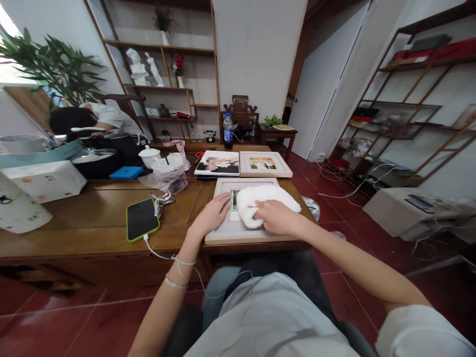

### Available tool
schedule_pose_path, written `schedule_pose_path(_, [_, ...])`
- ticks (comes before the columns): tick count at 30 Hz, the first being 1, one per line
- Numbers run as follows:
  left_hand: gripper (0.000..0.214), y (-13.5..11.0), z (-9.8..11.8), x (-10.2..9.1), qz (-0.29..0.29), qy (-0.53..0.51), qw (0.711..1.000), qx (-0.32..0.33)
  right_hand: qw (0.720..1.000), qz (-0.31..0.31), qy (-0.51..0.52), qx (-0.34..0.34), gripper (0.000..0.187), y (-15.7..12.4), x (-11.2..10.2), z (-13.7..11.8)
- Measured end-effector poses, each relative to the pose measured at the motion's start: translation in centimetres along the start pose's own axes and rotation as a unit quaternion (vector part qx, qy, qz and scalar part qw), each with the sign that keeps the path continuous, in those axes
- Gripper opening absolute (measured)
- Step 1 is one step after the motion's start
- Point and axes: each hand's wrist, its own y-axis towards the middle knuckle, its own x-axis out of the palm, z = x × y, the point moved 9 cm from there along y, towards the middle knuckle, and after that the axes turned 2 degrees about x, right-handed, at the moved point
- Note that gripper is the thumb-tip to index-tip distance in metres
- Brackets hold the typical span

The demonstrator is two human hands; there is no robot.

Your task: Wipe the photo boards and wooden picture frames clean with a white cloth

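A light wooden picture frame (pixel 238 239) lies flat at the near edge of the wooden table, with a small picture showing in its middle. My left hand (pixel 214 214) rests on the frame's left side, its fingers stretched out. Bunched over the frame's middle and right is a fluffy white towel (pixel 273 195). The fingers of my right hand (pixel 274 216) curl into the towel's near edge and press it down. Part of the picture is covered by the towel. A thin white cable hangs by my left wrist.
Beyond the frame lie a second frame (pixel 266 172) and a photo print (pixel 217 163), with a bottle (pixel 228 131) behind. To the left are a charging phone (pixel 142 219), a lidded cup (pixel 149 156) and pots (pixel 94 163). Across the table a person (pixel 111 119) leans down.
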Motion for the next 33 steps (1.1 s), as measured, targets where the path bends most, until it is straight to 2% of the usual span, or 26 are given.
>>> schedule_pose_path(5, [0.042,-0.1,-0.5,0.2,-0.006,-0.003,1.000,-0.007,0.994,0.067,-0.071,0.049,0.043,2.9,1.8,5.5])
schedule_pose_path(8, [0.043,-0.1,-0.5,0.2,-0.009,-0.007,1.000,-0.011,0.982,0.110,-0.130,0.086,0.041,3.9,1.3,8.3])
schedule_pose_path(11, [0.043,-0.1,-0.6,0.3,-0.013,-0.006,1.000,-0.013,0.968,0.149,-0.168,0.113,0.035,4.0,0.5,9.6])
schedule_pose_path(13, [0.043,-0.1,-0.7,0.4,-0.014,-0.005,1.000,-0.014,0.968,0.142,-0.169,0.117,0.034,3.9,0.7,9.5])
schedule_pose_path(19, [0.042,0.0,-0.9,0.5,-0.009,-0.005,1.000,-0.008,0.983,0.057,-0.124,0.122,0.033,2.9,1.9,6.9])
schedule_pose_path(26, [0.042,0.0,-0.7,0.4,-0.003,-0.007,1.000,-0.010,0.993,-0.009,-0.084,0.079,0.023,-1.7,-0.1,-0.3])
schedule_pose_path(30, [0.042,0.0,-0.4,0.3,-0.005,-0.008,1.000,-0.010,0.998,-0.014,-0.048,0.032,0.020,-3.9,-1.0,-3.7])
schedule_pose_path(33, [0.042,0.0,-0.3,0.2,-0.005,-0.003,1.000,-0.011,1.000,0.003,-0.023,0.014,0.022,-4.2,-1.1,-4.4])
